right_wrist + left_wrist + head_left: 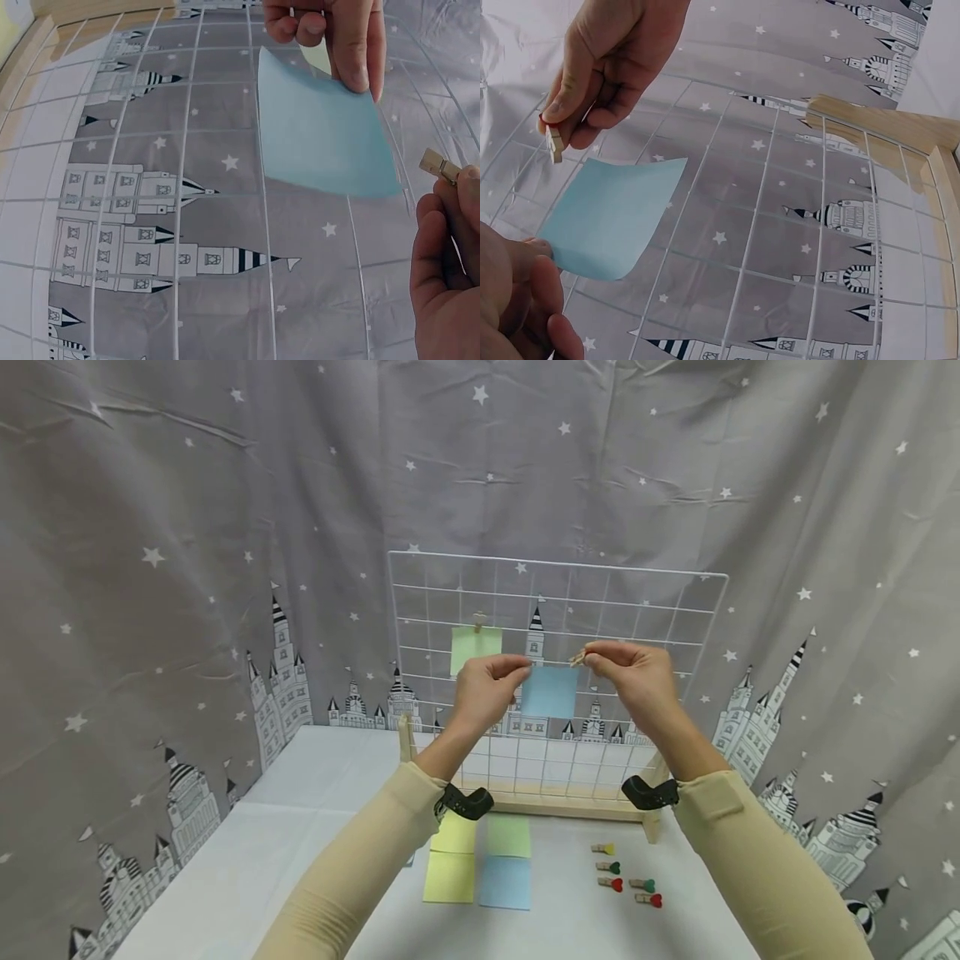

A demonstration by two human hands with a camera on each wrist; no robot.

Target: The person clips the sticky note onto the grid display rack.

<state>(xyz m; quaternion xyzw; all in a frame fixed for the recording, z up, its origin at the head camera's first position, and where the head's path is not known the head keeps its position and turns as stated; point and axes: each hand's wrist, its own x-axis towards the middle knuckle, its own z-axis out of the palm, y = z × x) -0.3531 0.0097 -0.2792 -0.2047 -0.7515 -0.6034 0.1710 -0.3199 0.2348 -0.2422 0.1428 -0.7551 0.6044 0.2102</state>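
Observation:
My left hand point(483, 689) pinches the upper left corner of a square blue paper note point(549, 693), holding it up at the white wire grid point(630, 632). Between the thumb and fingers of my right hand point(637, 681) is a small wooden clothespin point(439, 166); a bit of red shows at its pinched end in the left wrist view. The clothespin is just off the note's upper right corner, apart from it. Left of the blue note, a green note point(476, 652) hangs on the grid under another wooden clothespin point(479, 622).
On the white table point(315, 793) lie yellow notes point(448, 877), a green note point(508, 837) and a blue note point(505, 883). Several heart-topped clothespins point(611, 884) lie to the right. A wooden base point(570, 807) carries the grid; a grey printed curtain point(480, 460) hangs behind.

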